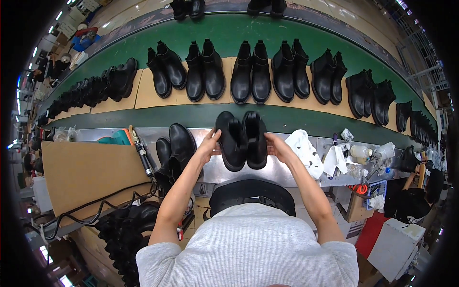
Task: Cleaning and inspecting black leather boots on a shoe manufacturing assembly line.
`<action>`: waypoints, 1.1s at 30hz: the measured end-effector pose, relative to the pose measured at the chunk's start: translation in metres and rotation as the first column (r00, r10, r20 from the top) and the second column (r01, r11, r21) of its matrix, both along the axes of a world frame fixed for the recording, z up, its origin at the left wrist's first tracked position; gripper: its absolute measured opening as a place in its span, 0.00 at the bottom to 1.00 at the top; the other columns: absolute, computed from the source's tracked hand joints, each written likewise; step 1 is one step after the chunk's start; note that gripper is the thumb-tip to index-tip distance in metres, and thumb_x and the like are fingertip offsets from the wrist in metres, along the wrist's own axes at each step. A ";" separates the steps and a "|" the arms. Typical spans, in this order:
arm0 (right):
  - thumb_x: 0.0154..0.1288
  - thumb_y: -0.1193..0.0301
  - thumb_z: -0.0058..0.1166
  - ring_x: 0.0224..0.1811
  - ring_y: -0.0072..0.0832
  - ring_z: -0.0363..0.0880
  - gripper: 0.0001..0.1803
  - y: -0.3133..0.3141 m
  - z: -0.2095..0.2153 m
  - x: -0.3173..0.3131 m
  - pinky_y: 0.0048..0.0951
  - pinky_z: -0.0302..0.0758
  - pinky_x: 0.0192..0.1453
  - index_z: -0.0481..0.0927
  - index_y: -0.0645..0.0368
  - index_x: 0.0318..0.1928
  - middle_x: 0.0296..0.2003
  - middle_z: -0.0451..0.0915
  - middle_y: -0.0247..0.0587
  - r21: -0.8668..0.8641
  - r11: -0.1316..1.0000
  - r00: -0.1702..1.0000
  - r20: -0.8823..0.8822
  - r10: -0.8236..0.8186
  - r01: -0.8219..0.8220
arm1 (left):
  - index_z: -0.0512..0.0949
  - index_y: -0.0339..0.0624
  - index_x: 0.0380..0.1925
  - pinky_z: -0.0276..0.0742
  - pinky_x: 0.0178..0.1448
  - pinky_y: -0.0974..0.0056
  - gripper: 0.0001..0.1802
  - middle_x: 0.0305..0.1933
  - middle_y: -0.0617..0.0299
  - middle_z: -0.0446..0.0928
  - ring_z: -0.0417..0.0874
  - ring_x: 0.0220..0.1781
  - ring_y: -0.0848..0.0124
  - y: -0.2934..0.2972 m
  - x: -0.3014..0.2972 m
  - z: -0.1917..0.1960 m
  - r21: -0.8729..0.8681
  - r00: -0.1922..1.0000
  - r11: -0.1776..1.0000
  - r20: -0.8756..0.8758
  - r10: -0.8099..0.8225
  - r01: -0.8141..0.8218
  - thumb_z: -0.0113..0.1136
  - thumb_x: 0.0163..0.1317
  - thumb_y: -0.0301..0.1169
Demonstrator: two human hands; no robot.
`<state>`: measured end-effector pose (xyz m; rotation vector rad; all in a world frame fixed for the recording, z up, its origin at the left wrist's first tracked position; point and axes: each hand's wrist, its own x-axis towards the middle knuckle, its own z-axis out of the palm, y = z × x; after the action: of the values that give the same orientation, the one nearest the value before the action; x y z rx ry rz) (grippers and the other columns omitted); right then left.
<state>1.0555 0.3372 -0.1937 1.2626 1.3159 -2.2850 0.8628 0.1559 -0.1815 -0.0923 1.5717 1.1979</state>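
Pair of black boots (231,153) gripped from both sides

The left hand (209,146) holds one boot by its outer side, thumb lying along the upper edge. The right hand (278,147) holds the other in the same way, so each of the hands is closed around one boot of the pair. The two boots stand side by side, touching, in front of the person and over the metal bench (279,175); whether they rest on it cannot be told.

Just beside the left forearm is another dark pair (181,140). Further left are a teal-and-orange tool (114,138) and a brown cardboard sheet (91,177). Near the right hand lies a white cloth (306,155) with dark spots, and beyond it a clear bottle (361,152).

Past the bench, a long row of boots (240,79) stands on tan card strips (228,71) over a green surface (296,118). A person in black (406,205) is at the far right.
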 end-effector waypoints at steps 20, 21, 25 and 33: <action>0.47 0.69 0.67 0.36 0.24 0.79 0.32 0.030 -0.001 -0.013 0.24 0.74 0.43 0.73 0.61 0.55 0.37 0.81 0.40 0.365 0.928 0.991 -0.080 0.108 -0.072 | 0.67 0.27 0.53 0.70 0.55 0.65 0.40 0.50 0.51 0.75 0.76 0.50 0.66 -0.008 -0.037 -0.040 0.166 0.902 0.965 -0.415 -0.118 0.203 0.70 0.48 0.46; 0.50 0.67 0.67 0.34 0.22 0.78 0.28 0.040 0.002 -0.005 0.21 0.74 0.39 0.75 0.61 0.52 0.35 0.80 0.36 0.395 0.910 0.981 -0.091 0.174 -0.125 | 0.67 0.27 0.53 0.70 0.55 0.65 0.40 0.50 0.51 0.75 0.76 0.50 0.66 -0.005 -0.035 -0.025 0.169 0.902 0.964 -0.415 -0.117 0.203 0.70 0.48 0.46; 0.54 0.69 0.63 0.33 0.21 0.79 0.20 0.038 0.035 0.007 0.22 0.76 0.40 0.76 0.64 0.46 0.36 0.80 0.36 0.101 0.993 0.972 -0.219 0.088 -0.067 | 0.70 0.31 0.50 0.73 0.48 0.69 0.30 0.44 0.58 0.76 0.77 0.43 0.72 -0.002 -0.026 0.028 0.362 0.994 0.932 -0.102 0.028 0.011 0.67 0.53 0.41; 0.58 0.72 0.59 0.42 0.26 0.80 0.23 0.018 0.055 0.009 0.26 0.78 0.48 0.71 0.67 0.53 0.44 0.79 0.40 -0.287 0.958 0.825 -0.537 -0.175 0.016 | 0.68 0.32 0.52 0.73 0.46 0.69 0.28 0.44 0.62 0.75 0.77 0.41 0.74 0.006 -0.011 0.066 0.444 0.986 0.896 -0.144 0.080 -0.008 0.64 0.58 0.40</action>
<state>1.0642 0.3551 -0.1384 0.5919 1.0331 -2.9246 0.8514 0.1615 -0.1153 0.2731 1.3971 1.6052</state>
